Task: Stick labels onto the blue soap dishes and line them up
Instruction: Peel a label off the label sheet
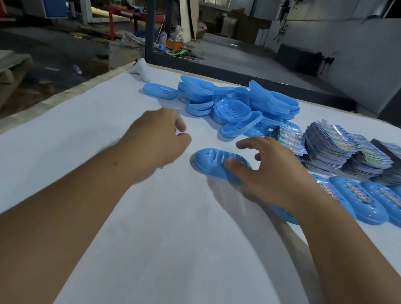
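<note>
At frame centre, on the white table (173, 223): a blue dish (214, 162), upside down, slots visible on its base, no label on the part that shows. Right hand (274, 175) over its right end, thumb tip pressed on the dish's top, fingers spread and loosely bent above it, index reaching toward upper left; not clear whether the other fingers touch the dish. Left hand (157, 138) just left of the dish, apart from it, fingers curled in toward the palm, somewhat blurred; cannot tell whether anything lies pinched between thumb and fingers.

At right of centre, running to the right edge: a row of labelled dishes (373, 204), side by side and touching, each with a colourful label across its top. Nearest end of the row partly hidden behind the right wrist.

Just above that row: stacks of labels (340, 147), several piles close together, edges fanned and uneven.

Above centre: a pile of unlabelled dishes (237, 106), some nested in stacks, some tipped on edge, one open side up showing drain slots. Left of the pile, a single dish (160, 91) lying apart from it.

Near the table's far corner, upper centre-left: a white object (142, 70), kind unclear.

Beyond the table: a dim workshop floor, a blue post (151, 16), boards leaning at top centre, a grey wall (367, 58) at upper right, windows at top left.
</note>
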Demonstrator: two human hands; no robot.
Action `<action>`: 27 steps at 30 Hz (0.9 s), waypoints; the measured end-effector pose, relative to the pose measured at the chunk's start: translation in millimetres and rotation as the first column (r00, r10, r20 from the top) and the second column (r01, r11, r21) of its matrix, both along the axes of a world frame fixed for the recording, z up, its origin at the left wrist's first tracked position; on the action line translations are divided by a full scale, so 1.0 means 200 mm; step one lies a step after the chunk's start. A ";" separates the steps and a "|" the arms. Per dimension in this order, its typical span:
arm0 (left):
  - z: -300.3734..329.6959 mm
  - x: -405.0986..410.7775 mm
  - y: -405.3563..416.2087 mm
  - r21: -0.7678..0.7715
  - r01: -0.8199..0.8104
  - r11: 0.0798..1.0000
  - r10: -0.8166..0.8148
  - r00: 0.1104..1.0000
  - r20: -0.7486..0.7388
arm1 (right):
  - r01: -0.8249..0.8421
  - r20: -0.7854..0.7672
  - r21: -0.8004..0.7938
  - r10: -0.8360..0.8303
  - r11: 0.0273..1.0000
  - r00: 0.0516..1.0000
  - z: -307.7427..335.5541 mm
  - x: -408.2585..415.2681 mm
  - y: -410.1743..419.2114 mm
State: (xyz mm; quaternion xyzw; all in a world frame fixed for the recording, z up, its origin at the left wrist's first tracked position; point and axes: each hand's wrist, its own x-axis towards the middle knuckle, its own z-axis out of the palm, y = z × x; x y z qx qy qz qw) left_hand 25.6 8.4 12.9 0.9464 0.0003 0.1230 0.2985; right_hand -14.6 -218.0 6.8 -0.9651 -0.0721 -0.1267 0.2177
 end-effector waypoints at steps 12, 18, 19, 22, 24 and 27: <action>0.00 0.02 0.10 0.156 -0.032 0.987 0.055 0.988 -0.145 | -0.022 0.023 0.005 0.022 1.000 0.999 0.00 0.00 0.01; 0.03 0.04 0.12 -0.040 -0.065 0.997 0.056 0.981 -0.187 | -0.019 0.044 0.013 0.019 1.000 0.999 -0.01 0.00 0.02; 0.03 0.05 0.12 -0.089 -0.072 0.993 0.054 0.980 -0.193 | -0.018 0.048 0.015 0.018 1.000 0.999 -0.01 0.00 0.02; 0.02 0.06 0.14 -0.107 -0.095 0.990 0.080 0.987 -0.139 | -0.019 0.051 0.022 0.018 1.000 0.999 -0.01 0.00 0.02; 0.02 0.05 0.14 -0.085 -0.108 0.991 0.099 0.989 -0.106 | -0.018 0.049 0.027 0.017 0.999 0.999 -0.01 0.00 0.02; 0.02 0.04 0.13 -0.076 -0.110 0.991 0.104 0.991 -0.081 | -0.020 0.045 0.032 0.019 0.999 0.999 -0.01 0.00 0.02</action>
